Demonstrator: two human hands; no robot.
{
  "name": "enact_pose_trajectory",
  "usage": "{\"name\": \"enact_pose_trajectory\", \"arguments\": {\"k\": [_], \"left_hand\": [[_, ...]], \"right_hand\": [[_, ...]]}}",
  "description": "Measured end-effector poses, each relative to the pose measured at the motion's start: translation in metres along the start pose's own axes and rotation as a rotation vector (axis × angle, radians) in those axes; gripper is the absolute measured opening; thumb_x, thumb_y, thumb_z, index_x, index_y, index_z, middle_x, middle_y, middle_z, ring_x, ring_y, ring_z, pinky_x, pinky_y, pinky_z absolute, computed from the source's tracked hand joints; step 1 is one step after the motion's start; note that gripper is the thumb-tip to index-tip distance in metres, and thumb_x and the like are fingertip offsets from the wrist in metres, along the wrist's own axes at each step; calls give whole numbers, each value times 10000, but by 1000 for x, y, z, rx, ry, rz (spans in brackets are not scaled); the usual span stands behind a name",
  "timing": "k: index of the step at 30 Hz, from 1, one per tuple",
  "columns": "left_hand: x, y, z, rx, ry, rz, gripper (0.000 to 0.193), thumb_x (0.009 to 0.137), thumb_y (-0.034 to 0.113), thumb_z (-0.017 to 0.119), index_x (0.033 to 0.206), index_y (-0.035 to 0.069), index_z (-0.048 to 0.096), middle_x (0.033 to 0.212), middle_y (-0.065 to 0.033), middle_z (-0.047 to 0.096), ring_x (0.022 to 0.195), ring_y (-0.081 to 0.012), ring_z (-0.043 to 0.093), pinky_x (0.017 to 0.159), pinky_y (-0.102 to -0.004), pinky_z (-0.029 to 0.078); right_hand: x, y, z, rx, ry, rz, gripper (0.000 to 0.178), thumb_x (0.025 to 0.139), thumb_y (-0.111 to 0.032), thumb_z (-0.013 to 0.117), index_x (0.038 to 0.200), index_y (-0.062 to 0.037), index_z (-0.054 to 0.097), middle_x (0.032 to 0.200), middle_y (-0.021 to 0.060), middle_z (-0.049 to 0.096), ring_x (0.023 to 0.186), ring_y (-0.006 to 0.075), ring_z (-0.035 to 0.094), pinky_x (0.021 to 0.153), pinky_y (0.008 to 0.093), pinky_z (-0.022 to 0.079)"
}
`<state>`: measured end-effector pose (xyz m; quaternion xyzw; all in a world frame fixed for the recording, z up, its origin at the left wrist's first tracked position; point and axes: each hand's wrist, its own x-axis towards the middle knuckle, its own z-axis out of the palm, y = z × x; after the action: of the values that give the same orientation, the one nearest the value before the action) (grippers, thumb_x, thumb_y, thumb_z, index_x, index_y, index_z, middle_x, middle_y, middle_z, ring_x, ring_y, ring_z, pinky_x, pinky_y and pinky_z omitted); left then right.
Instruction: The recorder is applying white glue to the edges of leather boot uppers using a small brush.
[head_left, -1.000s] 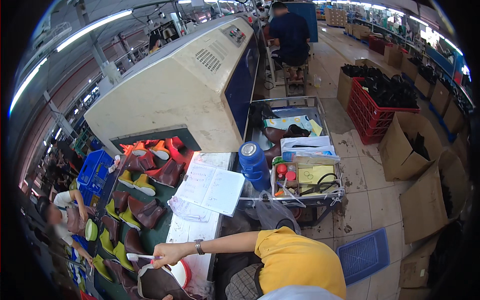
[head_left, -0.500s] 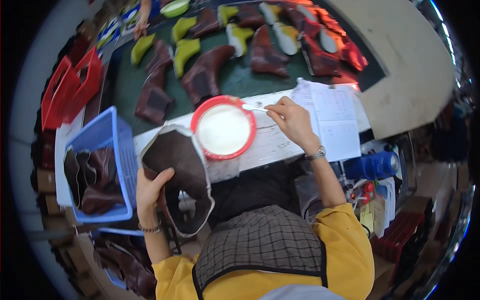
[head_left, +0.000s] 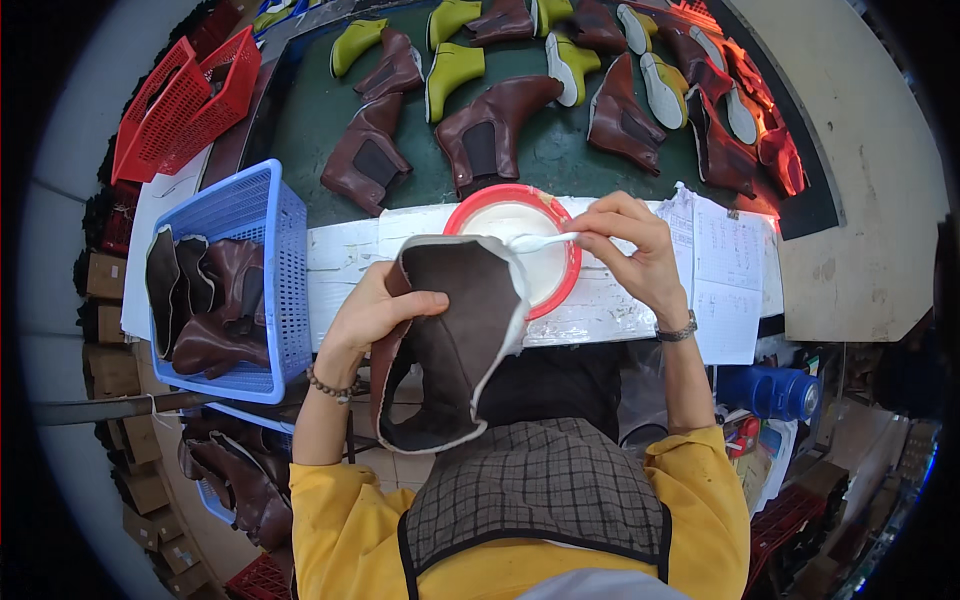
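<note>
My left hand grips a brown leather boot upper by its side, thumb laid on the dark inner face. The upper's pale edge runs round its outline. In my right hand, a slim white brush is pinched by its handle, its white-coated head against or just beside the upper's top right edge. Behind the upper, a red bowl of white liquid stands on the white-topped strip of the bench; the upper hides its lower left part.
Brown boot uppers and several yellow-green boot forms cover the green bench top. On the left are a blue basket of uppers and red baskets. Papers lie right, above a blue bottle.
The brush has come from the bowl's right rim to the upper's edge. My left hand has raised the upper, which now overlaps the bowl. The whole view has also shifted.
</note>
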<state>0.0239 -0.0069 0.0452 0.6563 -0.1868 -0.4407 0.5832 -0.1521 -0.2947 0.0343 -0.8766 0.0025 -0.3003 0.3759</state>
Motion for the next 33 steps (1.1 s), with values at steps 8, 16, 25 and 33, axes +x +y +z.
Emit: {"name": "enact_pose_trajectory", "arguments": {"k": [8,16,25,33], "left_hand": [[-8,15,5,-110,126,141,304,847,70,767,1129,-24,706,962,-43,733,854,-97,651,772,-251,518],[-12,12,-8,-108,122,157,363,834,42,773,1178,-37,688,1006,-58,736,878,-108,662,809,-259,527],[-22,44,-3,312,-79,-152,432,833,85,783,1239,0,660,922,-23,707,698,-71,608,583,-227,475],[13,-30,-64,551,625,336,644,857,201,809,1385,-32,523,1157,-120,704,1053,-177,671,925,-322,526]], "right_hand": [[-5,-9,13,-95,68,-34,179,806,-131,823,984,-146,802,912,-11,689,860,133,620,832,318,356],[-12,-14,19,-22,10,16,177,811,-134,822,987,-148,807,894,-11,688,844,131,614,844,324,349],[43,-14,32,52,-80,-106,177,820,-89,804,997,-93,797,882,11,690,836,179,624,766,325,462],[-20,22,32,-536,-269,216,111,851,-173,748,918,-91,780,889,50,677,802,239,683,670,370,525]]}}
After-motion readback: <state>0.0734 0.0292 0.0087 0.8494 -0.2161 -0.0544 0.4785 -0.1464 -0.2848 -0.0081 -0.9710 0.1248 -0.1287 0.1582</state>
